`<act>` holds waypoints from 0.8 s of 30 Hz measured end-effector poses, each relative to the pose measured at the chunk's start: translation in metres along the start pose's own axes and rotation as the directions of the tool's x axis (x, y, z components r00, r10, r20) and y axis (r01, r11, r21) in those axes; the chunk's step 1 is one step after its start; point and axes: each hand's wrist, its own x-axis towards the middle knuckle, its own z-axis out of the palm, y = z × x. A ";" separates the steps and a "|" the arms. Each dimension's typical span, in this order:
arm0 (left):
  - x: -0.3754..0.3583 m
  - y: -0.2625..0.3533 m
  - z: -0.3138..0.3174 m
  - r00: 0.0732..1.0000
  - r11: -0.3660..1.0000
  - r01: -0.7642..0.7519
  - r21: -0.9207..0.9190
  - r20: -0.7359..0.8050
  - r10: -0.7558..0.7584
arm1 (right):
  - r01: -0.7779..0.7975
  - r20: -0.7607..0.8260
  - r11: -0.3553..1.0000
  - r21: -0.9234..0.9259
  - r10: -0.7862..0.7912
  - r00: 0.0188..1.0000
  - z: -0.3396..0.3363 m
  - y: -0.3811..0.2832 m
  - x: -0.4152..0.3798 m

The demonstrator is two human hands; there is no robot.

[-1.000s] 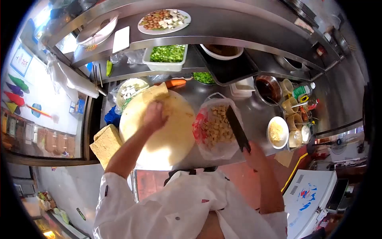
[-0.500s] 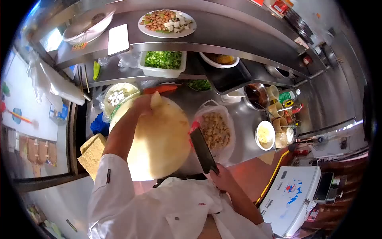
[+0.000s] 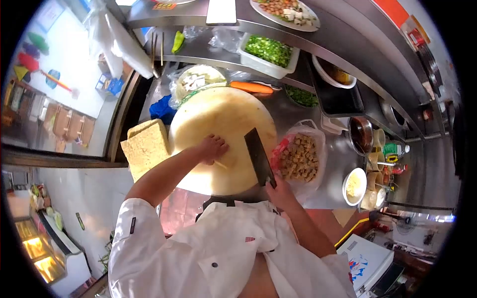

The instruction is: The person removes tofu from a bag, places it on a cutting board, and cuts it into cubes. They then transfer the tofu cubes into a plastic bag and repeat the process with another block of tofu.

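Observation:
My left hand [image 3: 213, 149] rests over the round pale chopping board [image 3: 223, 107], left of its middle, fingers curled and pressed together. A thin pale sliver [image 3: 220, 164] shows just below it; what is under the fingers is hidden. My right hand [image 3: 280, 192] is closed round the handle of a cleaver [image 3: 258, 154], whose dark blade lies over the right part of the board, pointing up and left. To the right, diced brown pieces [image 3: 299, 159] fill a plastic bag. An orange carrot [image 3: 252, 87] lies behind the board.
Flat tan slabs [image 3: 146, 144] sit left of the board. A bowl of white cubes [image 3: 198, 79] stands behind it. Chopped greens fill a white tub [image 3: 271, 52] on the shelf. At the right are a white bowl [image 3: 354, 186] and a dark sauce bowl [image 3: 361, 135].
The view has shifted. My left hand has come from the board's far edge towards its middle, and the pale piece it held is mostly hidden. The cleaver has moved left over the board.

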 end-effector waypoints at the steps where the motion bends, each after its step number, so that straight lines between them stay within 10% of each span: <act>1: -0.007 0.001 -0.001 0.993 1.000 0.006 -0.019 -0.120 -0.009 | 0.077 -0.013 0.987 -0.140 -0.080 0.997 0.006 0.011 0.009; 5: -0.042 0.016 -0.014 0.833 0.988 0.098 -0.117 -0.534 -0.146 | 0.153 -0.070 0.951 -0.270 -0.177 0.982 0.023 0.049 0.022; 9: -0.061 0.055 0.006 0.601 0.832 0.229 -0.506 -0.598 -0.530 | 0.043 -0.058 0.954 -0.296 -0.062 0.996 0.014 0.031 0.016; 16: -0.046 0.077 0.037 0.426 0.800 0.215 -0.560 -0.683 -0.593 | 0.189 0.006 0.856 -0.481 -0.213 0.977 -0.002 -0.063 0.013; 24: -0.042 0.069 0.048 0.449 0.836 0.219 -0.504 -0.708 -0.545 | 0.298 0.162 0.727 -0.619 -0.253 0.954 0.028 -0.110 0.042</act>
